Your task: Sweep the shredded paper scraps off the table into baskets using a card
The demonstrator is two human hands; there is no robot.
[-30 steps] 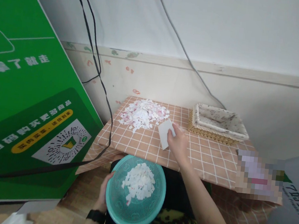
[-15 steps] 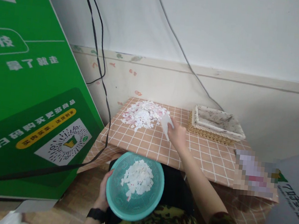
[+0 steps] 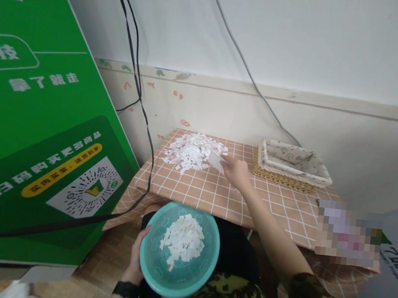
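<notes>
My left hand [image 3: 137,251] grips the left rim of a teal plastic basket [image 3: 204,268], held over my lap just below the table edge. Inside it lies a heap of white paper scraps [image 3: 185,240]. My right hand [image 3: 235,172] is closed on a flat, whitish, translucent scraper-like sheet [image 3: 216,161], tilted over the table. The sheet's left edge meets the right side of a pile of torn paper bits [image 3: 190,152], mostly white with some pink. My right fingertips are partly hidden behind the hand.
A wicker basket with a cloth lining [image 3: 291,166] stands on the checked tablecloth [image 3: 267,208] to the right. A tall green panel [image 3: 47,104] rises at the left, with a black strap [image 3: 148,139] hanging before it. The wall [image 3: 224,109] is behind the table.
My right hand has moved the sheet slightly left, up to the pile, and turned it flatter. My left hand still holds the teal basket in nearly the same place.
</notes>
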